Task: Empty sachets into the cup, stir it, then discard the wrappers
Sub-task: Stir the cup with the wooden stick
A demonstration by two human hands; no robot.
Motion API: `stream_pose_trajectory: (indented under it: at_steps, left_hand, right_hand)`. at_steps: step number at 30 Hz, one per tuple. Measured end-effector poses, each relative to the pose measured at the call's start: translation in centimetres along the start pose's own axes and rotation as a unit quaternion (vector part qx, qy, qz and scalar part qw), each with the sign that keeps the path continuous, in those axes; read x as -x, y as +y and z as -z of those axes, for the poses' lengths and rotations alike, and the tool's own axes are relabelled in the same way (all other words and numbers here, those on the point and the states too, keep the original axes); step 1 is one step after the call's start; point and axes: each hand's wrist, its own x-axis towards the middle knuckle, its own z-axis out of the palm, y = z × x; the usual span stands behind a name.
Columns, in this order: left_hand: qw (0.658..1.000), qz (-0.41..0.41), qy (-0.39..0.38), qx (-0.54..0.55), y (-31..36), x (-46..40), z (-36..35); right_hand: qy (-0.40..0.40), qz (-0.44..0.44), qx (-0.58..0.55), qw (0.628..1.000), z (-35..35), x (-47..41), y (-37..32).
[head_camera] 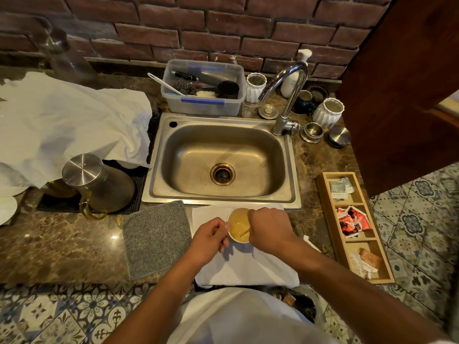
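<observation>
Over cup [239, 225], right hand [269, 225] fist-closed on stirrer [244, 231]; left hand [211, 238] fingers grip cup's side.

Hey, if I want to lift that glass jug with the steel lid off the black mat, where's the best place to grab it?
Take the glass jug by its curved handle, which sticks out at the near side, toward you. Come in from the counter's front edge with the left hand. The body flares wide toward the base, so the handle probably gives a surer grip.

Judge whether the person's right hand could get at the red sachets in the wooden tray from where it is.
Probably yes: the red sachets lie uncovered just right of the right hand, though it holds the stirrer.
</observation>
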Motion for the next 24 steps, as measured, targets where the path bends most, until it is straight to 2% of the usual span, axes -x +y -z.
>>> stream_pose_trajectory:
  at_steps: [5, 10, 13, 16, 20, 24]
  left_hand:
    - [1.0, 0.002, -0.001, 0.003, -0.1, 0.0, 0.0]
    - [1.0, -0.002, -0.004, 0.005, 0.1, 0.2, 0.0]
    - [1.0, 0.002, -0.002, 0.011, 0.2, 0.2, 0.0]
    - [1.0, 0.006, -0.003, 0.016, 0.3, 0.1, -0.1]
    - [1.0, 0.005, -0.003, 0.01, 0.4, 0.2, -0.1]
    - [1.0, 0.005, -0.002, 0.001, 0.2, 0.0, 0.0]
  right_hand:
    - [-0.014, 0.006, -0.027, 1.0, -0.4, 0.0, -0.4]
    - [0.03, -0.011, -0.073, 0.997, -0.8, -0.7, -1.1]
    - [0.042, -0.024, -0.058, 0.997, -0.5, -0.9, -0.6]
    - [0.025, -0.029, -0.036, 0.999, -0.4, -0.6, 0.3]
    - [-0.014, -0.024, -0.06, 0.998, -0.7, 0.0, 0.8]
    - [-0.01, -0.018, -0.08, 0.997, -1.0, 0.1, -0.1]
